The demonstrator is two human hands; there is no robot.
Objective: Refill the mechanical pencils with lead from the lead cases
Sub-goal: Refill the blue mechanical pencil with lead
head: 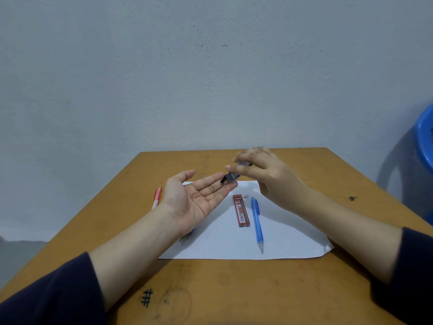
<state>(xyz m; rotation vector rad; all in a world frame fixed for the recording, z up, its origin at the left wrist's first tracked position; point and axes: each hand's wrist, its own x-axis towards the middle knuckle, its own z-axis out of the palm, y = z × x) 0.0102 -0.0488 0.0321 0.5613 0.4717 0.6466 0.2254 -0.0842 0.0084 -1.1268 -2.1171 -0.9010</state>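
My right hand point(267, 177) pinched a dark lead case point(230, 178), tilted, its lower end over the fingertips point(228, 186) of my left hand point(196, 200), which lay flat, palm up, holding nothing. The blue pencil point(257, 224) lay on the paper point(293, 238), tip toward its near edge, nearer my right hand.

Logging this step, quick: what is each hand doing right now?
Left hand: open, palm up, holding nothing.
Right hand: pinching a small dark plastic lead case.
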